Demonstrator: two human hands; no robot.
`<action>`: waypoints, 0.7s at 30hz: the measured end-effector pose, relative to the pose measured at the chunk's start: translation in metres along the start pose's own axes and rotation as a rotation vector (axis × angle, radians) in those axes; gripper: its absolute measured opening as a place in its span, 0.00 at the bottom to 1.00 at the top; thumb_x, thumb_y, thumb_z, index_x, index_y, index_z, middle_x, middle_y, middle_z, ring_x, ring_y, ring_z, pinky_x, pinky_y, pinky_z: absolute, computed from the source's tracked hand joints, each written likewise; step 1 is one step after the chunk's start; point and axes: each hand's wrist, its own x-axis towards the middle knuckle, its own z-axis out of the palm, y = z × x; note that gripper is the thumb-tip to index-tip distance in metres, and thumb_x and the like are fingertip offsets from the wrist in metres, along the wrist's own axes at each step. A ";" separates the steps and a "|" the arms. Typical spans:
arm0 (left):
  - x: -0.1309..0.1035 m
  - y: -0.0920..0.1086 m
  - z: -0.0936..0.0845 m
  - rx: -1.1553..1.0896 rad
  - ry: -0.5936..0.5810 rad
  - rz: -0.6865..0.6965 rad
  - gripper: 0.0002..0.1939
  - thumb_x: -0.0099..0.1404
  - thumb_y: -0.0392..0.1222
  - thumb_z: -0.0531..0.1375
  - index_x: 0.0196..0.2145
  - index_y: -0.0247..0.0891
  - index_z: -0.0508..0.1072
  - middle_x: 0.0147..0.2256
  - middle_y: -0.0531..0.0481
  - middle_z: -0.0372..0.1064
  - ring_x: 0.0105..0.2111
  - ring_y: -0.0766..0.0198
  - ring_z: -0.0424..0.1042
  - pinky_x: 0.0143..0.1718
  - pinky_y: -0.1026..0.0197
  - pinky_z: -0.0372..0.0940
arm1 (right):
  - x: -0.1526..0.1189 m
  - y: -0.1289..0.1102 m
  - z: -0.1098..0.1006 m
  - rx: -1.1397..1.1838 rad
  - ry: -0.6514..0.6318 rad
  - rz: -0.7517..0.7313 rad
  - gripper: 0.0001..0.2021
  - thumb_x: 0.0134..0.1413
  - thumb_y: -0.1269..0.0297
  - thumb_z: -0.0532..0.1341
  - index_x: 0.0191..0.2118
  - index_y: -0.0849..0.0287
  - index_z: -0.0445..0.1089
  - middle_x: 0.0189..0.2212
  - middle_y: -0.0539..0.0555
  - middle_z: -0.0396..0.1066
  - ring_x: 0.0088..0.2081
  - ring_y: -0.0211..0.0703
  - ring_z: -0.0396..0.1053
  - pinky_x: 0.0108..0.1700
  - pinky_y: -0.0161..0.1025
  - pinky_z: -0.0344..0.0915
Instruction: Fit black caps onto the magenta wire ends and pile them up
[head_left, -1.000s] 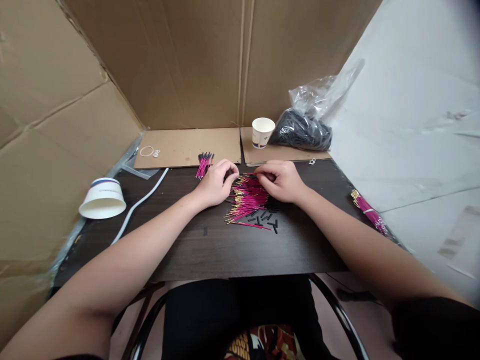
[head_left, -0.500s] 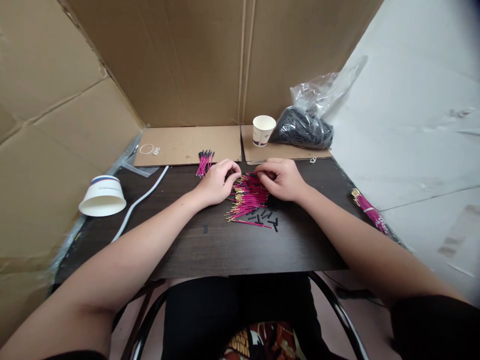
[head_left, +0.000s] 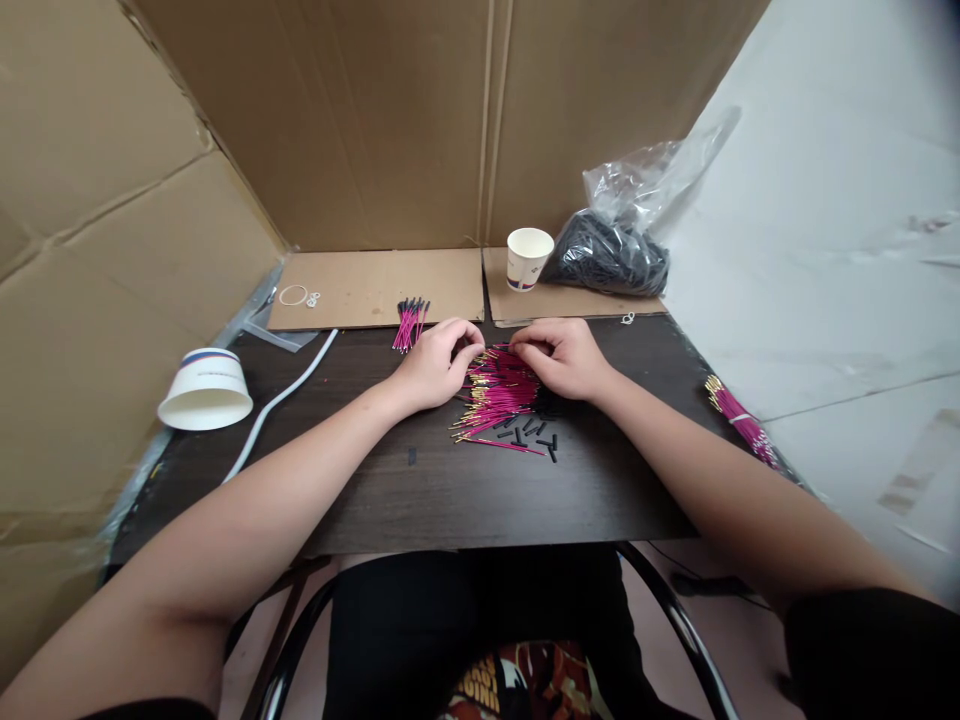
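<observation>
Two loose pinches, fingers curled, thumb near forefinger: left hand (head_left: 444,366), right hand (head_left: 564,358) opposite (what, if anything, they grip is too small to tell). Magenta wires (head_left: 502,392) lie heaped between them on the dark table (head_left: 465,505), probably central for equal reach; black tubes (head_left: 518,437) lie scattered just in front, likely spread for easy picking.

Dark wood-grain table (head_left: 480,500), heaped magenta wires (head_left: 504,394), short black pieces (head_left: 519,438), pale cable (head_left: 289,391), flat cardboard sheets (head_left: 367,285)
</observation>
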 end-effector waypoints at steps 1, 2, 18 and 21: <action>0.000 0.001 0.000 0.001 0.001 -0.009 0.05 0.78 0.39 0.60 0.42 0.39 0.74 0.40 0.46 0.76 0.39 0.58 0.73 0.46 0.52 0.69 | 0.000 0.000 0.000 -0.008 0.002 0.000 0.10 0.65 0.67 0.62 0.38 0.59 0.83 0.30 0.53 0.78 0.29 0.41 0.70 0.38 0.41 0.65; 0.000 0.001 0.000 -0.003 0.003 -0.019 0.05 0.78 0.39 0.60 0.42 0.39 0.74 0.40 0.46 0.76 0.39 0.58 0.73 0.46 0.52 0.69 | 0.000 0.000 0.000 -0.020 0.007 -0.009 0.11 0.65 0.67 0.62 0.38 0.59 0.83 0.29 0.53 0.77 0.29 0.41 0.69 0.38 0.41 0.65; 0.001 0.001 0.001 -0.084 0.008 -0.059 0.06 0.77 0.43 0.61 0.43 0.38 0.75 0.40 0.45 0.77 0.39 0.58 0.74 0.46 0.52 0.69 | -0.001 -0.003 0.002 -0.024 0.055 -0.056 0.11 0.67 0.67 0.62 0.39 0.59 0.84 0.31 0.54 0.78 0.31 0.42 0.71 0.38 0.42 0.66; 0.000 0.001 0.001 -0.151 0.046 -0.092 0.15 0.72 0.46 0.68 0.51 0.39 0.74 0.45 0.45 0.77 0.37 0.61 0.74 0.43 0.54 0.69 | -0.001 -0.002 0.005 0.037 0.122 0.009 0.10 0.67 0.65 0.65 0.39 0.58 0.85 0.34 0.56 0.77 0.35 0.45 0.72 0.39 0.44 0.67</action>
